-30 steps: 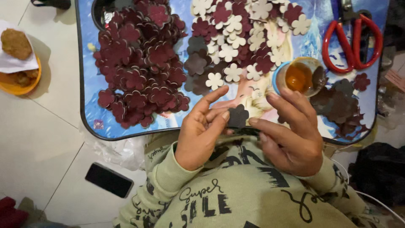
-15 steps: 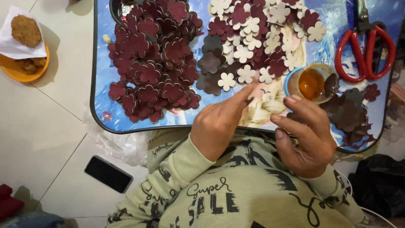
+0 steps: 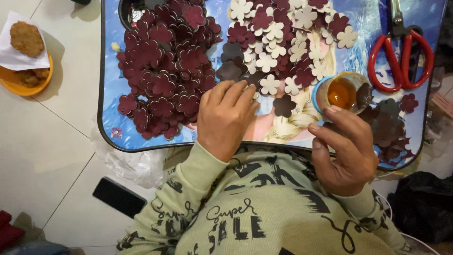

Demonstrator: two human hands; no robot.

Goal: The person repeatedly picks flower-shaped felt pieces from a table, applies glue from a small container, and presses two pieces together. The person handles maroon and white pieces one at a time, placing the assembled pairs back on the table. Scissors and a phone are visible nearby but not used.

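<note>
Bare tray (image 3: 288, 132) between hands; maroon flower pile (image 3: 165, 71) crowds left.

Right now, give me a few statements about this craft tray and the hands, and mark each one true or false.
1. The left hand rests palm-down on the tray. True.
2. The right hand grips the red scissors. False: they lie untouched at the tray's far right.
3. The small cup holds amber liquid. True.
4. The maroon flower cut-outs are heaped on the floor. False: they lie on the tray.
5. An orange plate sits on the floor left of the tray. True.
</note>
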